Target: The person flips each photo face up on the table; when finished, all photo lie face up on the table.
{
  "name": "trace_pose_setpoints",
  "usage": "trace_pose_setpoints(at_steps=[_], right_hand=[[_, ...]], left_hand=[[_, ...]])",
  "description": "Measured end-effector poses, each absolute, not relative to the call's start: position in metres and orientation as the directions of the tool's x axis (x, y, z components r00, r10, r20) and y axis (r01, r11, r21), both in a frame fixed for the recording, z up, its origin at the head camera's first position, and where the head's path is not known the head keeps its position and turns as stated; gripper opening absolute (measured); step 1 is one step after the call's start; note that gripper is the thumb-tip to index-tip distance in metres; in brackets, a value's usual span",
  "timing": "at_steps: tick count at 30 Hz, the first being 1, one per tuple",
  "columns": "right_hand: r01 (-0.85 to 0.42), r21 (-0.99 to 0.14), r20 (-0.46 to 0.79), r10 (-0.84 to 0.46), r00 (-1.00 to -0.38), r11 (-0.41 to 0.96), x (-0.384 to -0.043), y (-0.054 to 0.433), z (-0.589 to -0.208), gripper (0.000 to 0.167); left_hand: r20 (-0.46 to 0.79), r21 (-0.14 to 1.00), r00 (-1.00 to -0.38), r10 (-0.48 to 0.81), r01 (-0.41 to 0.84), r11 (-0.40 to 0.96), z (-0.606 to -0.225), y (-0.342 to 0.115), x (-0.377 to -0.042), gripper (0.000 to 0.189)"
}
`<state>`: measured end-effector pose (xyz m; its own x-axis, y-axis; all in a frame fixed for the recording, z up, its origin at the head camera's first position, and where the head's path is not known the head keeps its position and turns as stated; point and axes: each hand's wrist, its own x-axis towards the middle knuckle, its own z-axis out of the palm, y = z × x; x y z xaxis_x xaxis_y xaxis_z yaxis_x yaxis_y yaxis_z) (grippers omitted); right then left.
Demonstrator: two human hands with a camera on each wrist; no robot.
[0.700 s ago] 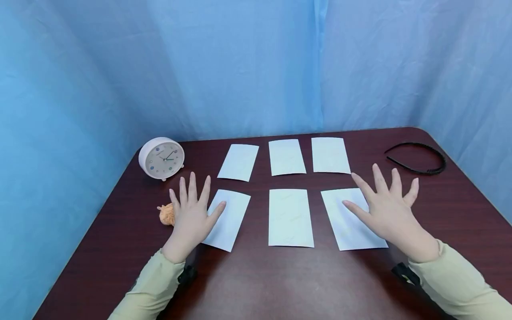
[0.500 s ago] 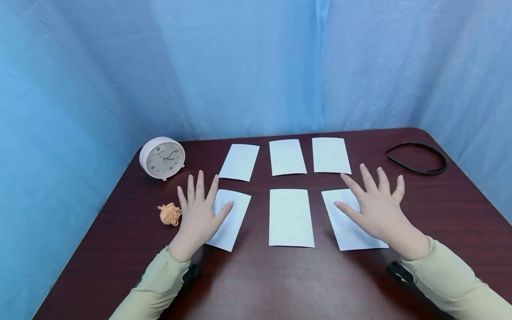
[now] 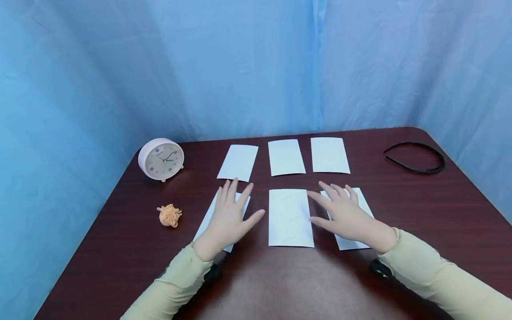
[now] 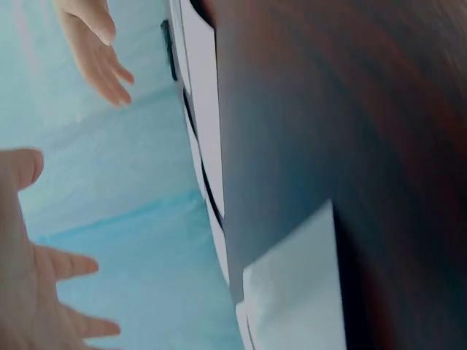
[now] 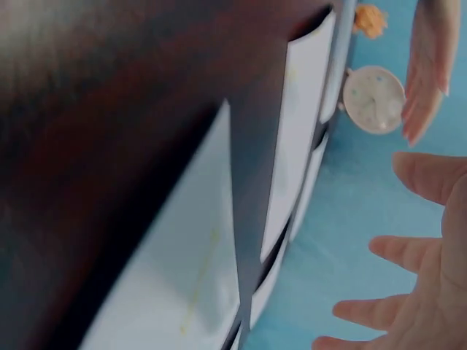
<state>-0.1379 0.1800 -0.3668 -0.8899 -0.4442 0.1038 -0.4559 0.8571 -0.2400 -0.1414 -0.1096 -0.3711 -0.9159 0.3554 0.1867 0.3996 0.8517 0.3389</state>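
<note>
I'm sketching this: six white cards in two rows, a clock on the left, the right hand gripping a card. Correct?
Not quite: the right hand grips nothing; the head view shows it spread and empty. The six white cards and clock are right.

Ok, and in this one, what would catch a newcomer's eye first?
Probably the six white sheets, laid in two rows of three on the dark table. Next, the left hand and right hand, fingers spread, over the outer sheets of the near row. After that, likely the white clock at the table's far left and the black headband at far right.
</note>
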Motion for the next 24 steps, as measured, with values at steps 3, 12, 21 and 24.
trace_pose_setpoints(at_steps=[3,12,21,24], right_hand=[[-0.495,-0.211,0.072,-0.492,-0.868,0.843,-0.136,0.174,-0.372,0.058],[-0.574,-0.160,-0.041,-0.586,-0.809,0.803,-0.130,0.164,-0.381,0.060],[-0.587,-0.228,-0.143,-0.623,-0.769,0.777,-0.131,0.160,-0.385,0.063],[-0.581,-0.275,-0.157,-0.632,-0.759,0.766,-0.131,0.160,-0.385,0.064]], left_hand=[[0.108,0.349,-0.899,0.425,0.435,0.830,-0.374,-0.101,-0.141,0.070],[-0.077,0.309,-0.817,0.571,0.525,0.793,-0.385,-0.084,-0.144,0.075],[-0.316,0.244,-0.767,0.558,0.503,0.829,-0.388,-0.071,-0.143,0.088],[-0.341,0.242,-0.758,0.556,0.500,0.831,-0.387,-0.069,-0.143,0.090]])
